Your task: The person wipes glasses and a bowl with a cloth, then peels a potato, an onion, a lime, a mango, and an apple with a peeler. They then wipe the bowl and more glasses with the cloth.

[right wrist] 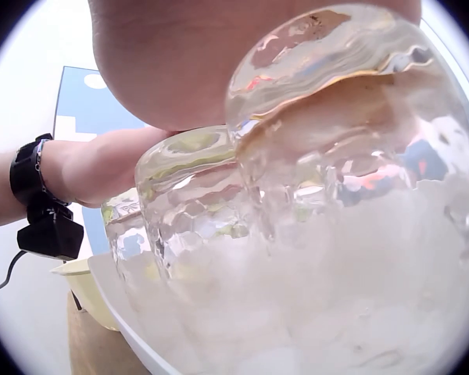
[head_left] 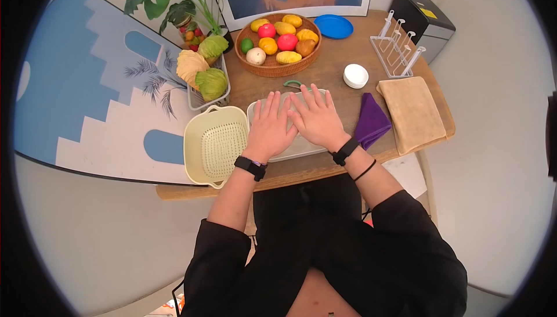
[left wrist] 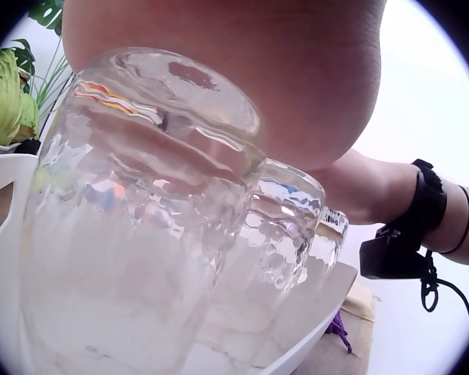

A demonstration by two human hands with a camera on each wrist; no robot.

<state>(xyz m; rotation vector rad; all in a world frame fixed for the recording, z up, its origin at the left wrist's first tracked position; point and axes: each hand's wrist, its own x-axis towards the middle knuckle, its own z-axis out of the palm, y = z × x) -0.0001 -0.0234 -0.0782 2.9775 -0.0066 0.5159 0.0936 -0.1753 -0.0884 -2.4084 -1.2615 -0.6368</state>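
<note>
My left hand (head_left: 270,128) and right hand (head_left: 318,118) lie side by side, palms down, over a white tray (head_left: 299,150). Their fingers are straight and slightly spread, and the thumbs come close together. Under the left palm, a clear textured glass (left wrist: 133,203) stands upside down in the left wrist view, with smaller-looking glasses (left wrist: 277,211) behind it. The right wrist view has another upturned glass (right wrist: 352,195) right beneath the right palm, with more beside it. From the head view the hands hide most of the tray's contents.
A pale yellow colander basket (head_left: 217,146) stands left of the tray. Behind are a wicker basket (head_left: 278,70) of fruit and a blue plate (head_left: 334,26). To the right are white bowls (head_left: 355,76), a purple cloth (head_left: 373,121), a tan towel (head_left: 413,114) and a drying rack (head_left: 397,50).
</note>
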